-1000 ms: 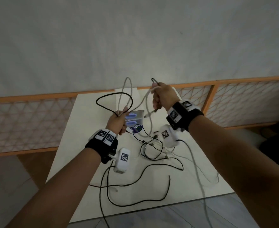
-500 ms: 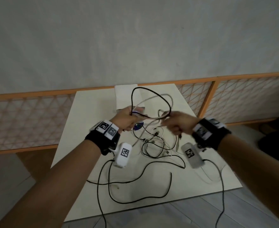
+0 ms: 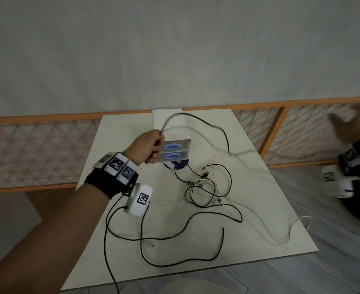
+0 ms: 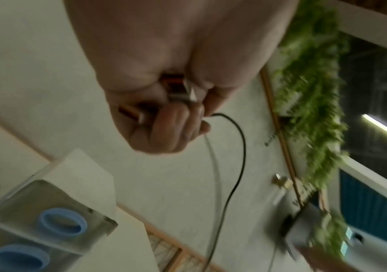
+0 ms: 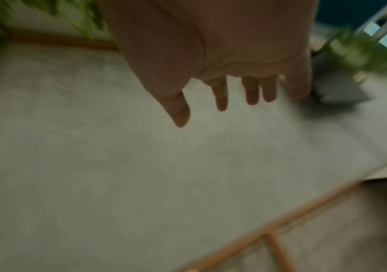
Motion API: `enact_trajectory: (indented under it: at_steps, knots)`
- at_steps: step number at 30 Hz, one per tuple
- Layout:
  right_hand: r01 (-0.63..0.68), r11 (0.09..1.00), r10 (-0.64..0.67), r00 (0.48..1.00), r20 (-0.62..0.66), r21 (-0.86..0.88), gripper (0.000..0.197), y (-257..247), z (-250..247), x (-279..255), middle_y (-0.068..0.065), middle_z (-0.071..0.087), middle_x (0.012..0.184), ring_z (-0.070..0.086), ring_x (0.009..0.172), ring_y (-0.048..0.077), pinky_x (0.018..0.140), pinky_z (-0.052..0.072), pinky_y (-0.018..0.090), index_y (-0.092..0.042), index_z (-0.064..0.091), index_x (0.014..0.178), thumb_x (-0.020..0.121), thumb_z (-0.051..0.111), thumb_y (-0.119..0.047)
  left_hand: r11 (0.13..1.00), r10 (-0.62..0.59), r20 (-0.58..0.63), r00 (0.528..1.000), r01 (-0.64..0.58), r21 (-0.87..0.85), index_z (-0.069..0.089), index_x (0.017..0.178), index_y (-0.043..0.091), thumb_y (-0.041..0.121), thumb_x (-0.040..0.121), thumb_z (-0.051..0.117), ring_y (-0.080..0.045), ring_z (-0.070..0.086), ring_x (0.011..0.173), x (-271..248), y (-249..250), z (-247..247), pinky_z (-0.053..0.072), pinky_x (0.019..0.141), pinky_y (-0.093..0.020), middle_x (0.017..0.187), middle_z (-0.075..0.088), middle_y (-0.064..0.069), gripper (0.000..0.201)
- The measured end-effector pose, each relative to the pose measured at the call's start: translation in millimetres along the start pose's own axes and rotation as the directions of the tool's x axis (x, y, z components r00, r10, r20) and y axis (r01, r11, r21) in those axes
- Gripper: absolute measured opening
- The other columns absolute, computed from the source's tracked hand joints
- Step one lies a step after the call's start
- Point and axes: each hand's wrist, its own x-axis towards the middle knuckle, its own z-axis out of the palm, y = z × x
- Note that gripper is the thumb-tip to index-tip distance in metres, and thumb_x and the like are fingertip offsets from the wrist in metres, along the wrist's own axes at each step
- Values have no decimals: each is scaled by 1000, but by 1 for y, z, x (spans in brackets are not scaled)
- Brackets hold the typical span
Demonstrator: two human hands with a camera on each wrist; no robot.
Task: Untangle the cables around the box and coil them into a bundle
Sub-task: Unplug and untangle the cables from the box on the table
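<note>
Left hand [image 3: 148,148] is curled tight around two cables, a black cable [image 3: 221,132] and a grey cable [image 3: 198,135]. In the left wrist view the plug ends poke out of the fist and both cables hang down from the fingers [image 4: 176,127]. From the hand, both cables swing out to the right, above the desk [image 3: 121,128]. The box [image 3: 173,148] sits just right of the left hand, very close to the knuckles, with two blue rings on its front. It rests on the desk.

Below and to the right of the left hand lies a messy pile of cables [image 3: 206,187], black and white ones looped over each other on the desk. More black cable curls along the near side of the desk, under the left wrist.

Right hand [image 3: 349,128] is far off to the right, past the edge of the desk and blurry. Its fingers [image 5: 220,95] are spread out straight and hold nothing.
</note>
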Motion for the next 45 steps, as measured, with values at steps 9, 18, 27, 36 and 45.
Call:
enact_trajectory:
  at_steps: [9,18,27,36,45]
  knots:
    - [352,886,-434,401,807,301,14,-111,114,-140,0,65,72,62,73,18,76,48,26,-26,65,91,94,54,-35,939,91,283,955,-177,296,58,93,11,23,98,45,-11,41,41,-11,10,39,31,39,-17,65,47,-5,19]
    - [-172,847,-366,499,786,503,25,-82,89,-95,-7,36,50,26,43,7,45,16,22,-8,64,77,80,63,-33,1000,-7,309,951,-2,27,51,87,15,24,101,36,-10,32,48,-17,-2,34,23,43,-19,66,44,5,23]
    - [64,911,-375,539,754,408,27,-76,83,-115,-1,27,50,22,46,14,44,23,21,-8,74,90,93,57,-29,999,-9,359,933,-9,47,58,108,-2,11,84,46,-19,45,55,-19,1,24,36,53,-26,78,64,-8,30]
    - [240,899,-433,625,650,368,15,-89,79,-119,-4,61,73,44,41,13,40,37,17,-27,68,85,94,55,-24,984,-59,406,912,122,-130,61,105,4,11,92,33,-16,37,52,-20,-2,35,26,52,-27,76,58,-11,31]
    - [324,858,-513,550,659,399,10,-87,78,-132,-15,62,74,47,47,6,51,40,14,-18,62,94,95,52,-18,945,-154,543,825,284,-164,56,88,7,14,92,33,-9,33,45,-25,-15,41,26,42,-19,58,42,-1,24]
